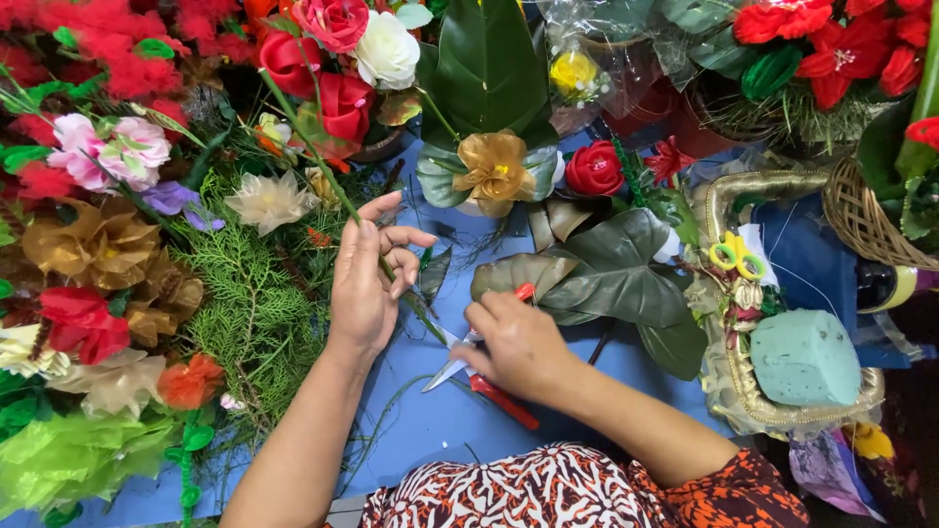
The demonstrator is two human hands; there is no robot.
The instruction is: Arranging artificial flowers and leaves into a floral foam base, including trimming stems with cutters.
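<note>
My left hand (368,279) pinches a long green flower stem (311,147) that runs up and left to a red rose (290,61). My right hand (518,344) grips red-handled scissors (489,389), whose silver blades point left and close around the lower end of the stem near my left palm. Both hands hover over a blue table surface (440,420).
Artificial flowers in red, pink, gold and white with green fern sprigs (249,293) crowd the left. Large dark leaves (611,279) lie right of my hands. A gold tray (729,191) holds a green foam block (804,357) and yellow-handled scissors (736,256). A wicker basket (861,220) sits far right.
</note>
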